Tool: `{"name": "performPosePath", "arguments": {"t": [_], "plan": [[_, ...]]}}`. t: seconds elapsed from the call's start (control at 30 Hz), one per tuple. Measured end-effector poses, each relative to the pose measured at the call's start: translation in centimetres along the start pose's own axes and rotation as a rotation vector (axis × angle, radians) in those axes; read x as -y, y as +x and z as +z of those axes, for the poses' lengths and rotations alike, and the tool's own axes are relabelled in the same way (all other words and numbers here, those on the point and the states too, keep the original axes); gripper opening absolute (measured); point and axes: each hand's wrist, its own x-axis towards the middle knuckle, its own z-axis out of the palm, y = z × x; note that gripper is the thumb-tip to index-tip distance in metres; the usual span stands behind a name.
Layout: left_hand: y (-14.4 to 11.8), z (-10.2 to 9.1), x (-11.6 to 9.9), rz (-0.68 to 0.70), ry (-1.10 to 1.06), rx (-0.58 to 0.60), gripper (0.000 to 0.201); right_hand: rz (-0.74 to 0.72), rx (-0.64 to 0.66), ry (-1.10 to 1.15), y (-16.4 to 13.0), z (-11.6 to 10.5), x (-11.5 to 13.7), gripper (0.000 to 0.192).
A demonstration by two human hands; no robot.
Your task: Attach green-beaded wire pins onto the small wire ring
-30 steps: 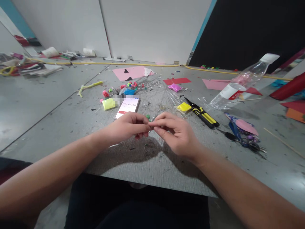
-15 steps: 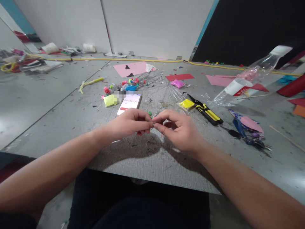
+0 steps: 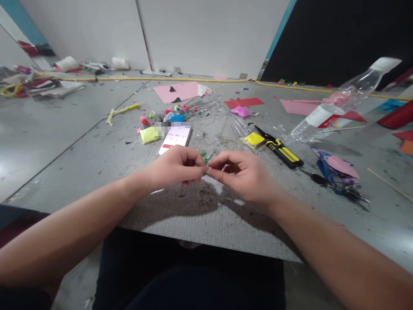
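Above the front part of the grey table [image 3: 190, 221], my left hand [image 3: 180, 165] and my right hand [image 3: 243, 174] meet at the fingertips. Each is closed in a pinch, thumb against index finger. Whatever sits between the tips is tiny and mostly covered; only a speck of dull green shows. Just behind the fingers lie small green pieces [image 3: 204, 156]. A phone [image 3: 176, 138] with a running timer display lies beyond my left hand. Past my right hand are a yellow packet [image 3: 253, 139] and black-and-yellow pliers [image 3: 280, 151].
A clear plastic bottle [image 3: 342, 103] leans at the right, near a bunch of keys [image 3: 350, 191]. Pink paper [image 3: 180, 91], red paper [image 3: 244, 103] and a purple packet [image 3: 241, 111] lie farther back. A pale yellow packet [image 3: 149, 134] is beside the phone.
Both hands stay pinched together at nearly the same spot, with slight finger movement. A little more of the green pieces behind them shows now.
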Motion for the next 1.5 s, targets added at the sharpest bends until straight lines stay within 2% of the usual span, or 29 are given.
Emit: {"name": "performPosePath", "arguments": {"t": [0.17, 0.37, 0.6, 0.73, 0.87, 0.93, 1.03, 1.13, 1.27, 1.5], "plan": [[-0.2, 0.0, -0.3, 0.000, 0.090, -0.028, 0.012, 0.053, 0.017, 0.034, -0.1, 0.2, 0.1, 0.018], [-0.2, 0.1, -0.3, 0.060, 0.153, -0.060, 0.013, 0.146, 0.023, 0.190, -0.1, 0.3, -0.2, 0.024], [-0.1, 0.4, -0.7, -0.035, 0.176, -0.130, 0.020, 0.259, 0.030, 0.407, 0.4, 0.4, -1.1, 0.028], [0.2, 0.0, -0.4, -0.017, 0.253, -0.094, 0.018, 0.235, 0.010, 0.479, 0.4, 0.4, -1.0, 0.021], [0.3, -0.6, -0.1, 0.128, 0.487, -0.050, 0.015, 0.223, 0.006, 0.425, 0.3, 0.2, -0.6, 0.011], [0.2, -0.9, -0.2, 0.169, 0.582, 0.028, 0.015, 0.195, 0.011, 0.356, 0.3, 0.1, -0.4, 0.008], [0.0, -1.1, -0.6, 0.140, 0.672, 0.172, 0.018, 0.159, 0.019, 0.292, 0.3, 0.0, -0.3, 0.007], [-0.2, -1.0, -0.9, 0.072, 0.731, 0.235, 0.021, 0.140, 0.040, 0.265, 0.2, 0.0, -0.3, 0.009], [-0.5, -0.5, -0.9, 0.047, 0.784, 0.215, 0.019, 0.139, 0.029, 0.294, 0.2, 0.0, -0.4, 0.011], [-0.7, 0.3, -0.2, 0.114, 0.856, 0.159, 0.022, 0.183, -0.025, 0.350, 0.5, -0.1, -0.6, 0.013]]}}
